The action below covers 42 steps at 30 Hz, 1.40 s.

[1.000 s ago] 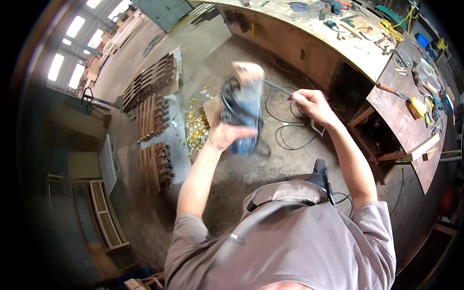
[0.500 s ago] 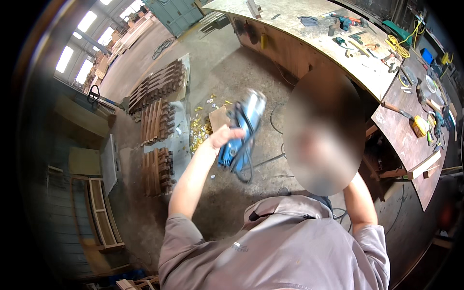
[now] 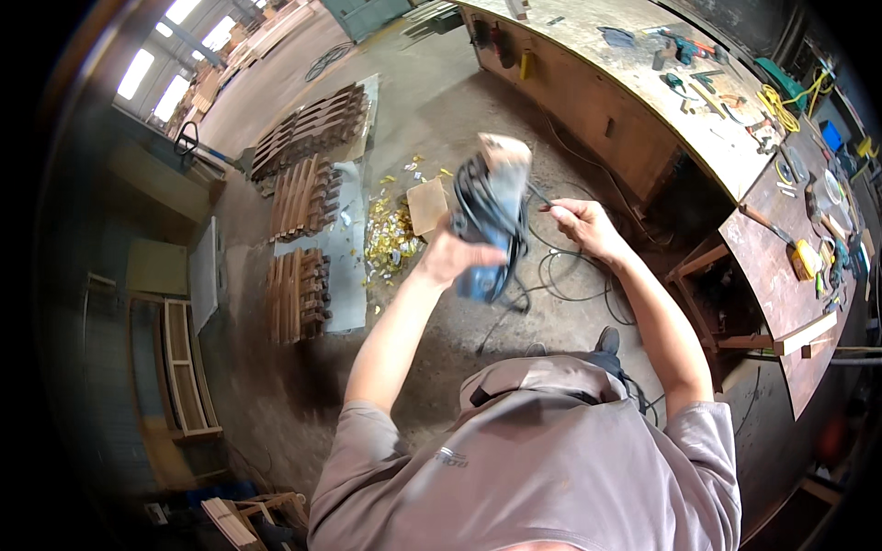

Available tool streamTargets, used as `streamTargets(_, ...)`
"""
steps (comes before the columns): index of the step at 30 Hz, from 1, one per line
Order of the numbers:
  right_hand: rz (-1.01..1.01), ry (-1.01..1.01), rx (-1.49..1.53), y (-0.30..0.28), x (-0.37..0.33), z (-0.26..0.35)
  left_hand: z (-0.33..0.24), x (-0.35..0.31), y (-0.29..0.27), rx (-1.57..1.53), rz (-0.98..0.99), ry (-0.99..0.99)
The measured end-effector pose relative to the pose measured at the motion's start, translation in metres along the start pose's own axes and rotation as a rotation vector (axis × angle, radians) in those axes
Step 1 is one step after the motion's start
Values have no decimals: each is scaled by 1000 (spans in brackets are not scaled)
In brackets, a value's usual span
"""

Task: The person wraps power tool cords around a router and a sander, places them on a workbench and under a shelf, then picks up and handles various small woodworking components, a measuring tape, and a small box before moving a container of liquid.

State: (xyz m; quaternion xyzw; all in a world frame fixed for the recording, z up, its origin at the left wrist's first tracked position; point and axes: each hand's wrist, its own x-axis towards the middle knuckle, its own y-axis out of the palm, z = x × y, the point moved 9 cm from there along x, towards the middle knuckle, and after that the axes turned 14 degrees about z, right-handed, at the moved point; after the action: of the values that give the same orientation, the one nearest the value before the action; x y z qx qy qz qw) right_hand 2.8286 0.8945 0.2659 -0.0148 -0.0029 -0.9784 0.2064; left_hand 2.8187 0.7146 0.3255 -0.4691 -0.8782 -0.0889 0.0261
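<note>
My left hand is wrapped around a blue power tool, which looks like a belt sander and is blurred by motion. It hangs in front of my body, its tan end pointing up and away. Turns of black power cord are wound about its body. To the right, my right hand is closed, pinching a stretch of that cord between thumb and fingers. Further loops of dark cable trail near the floor under my right hand; where they join is hard to make out.
Stacked brown wooden parts lie on sheets at left, beside scattered yellow scraps and a tan board. On the right, a long workbench carries tools, and a brown tabletop holds a hammer and a yellow-headed tool.
The power tool has swung slightly right and turned in my left hand. My right hand, blurred out before, now shows to its right, holding the cord.
</note>
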Motion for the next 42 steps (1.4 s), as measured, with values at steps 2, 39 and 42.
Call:
streamTargets(2,-43,15,50,-2,-9,9,-11,4,-20,66,-291,-11)
streamTargets(39,204,-153,-62,8,-7,15,29,-5,58,147,339,-142)
streamTargets(42,83,52,-38,20,-28,-24,47,1,44,-196,189,-101)
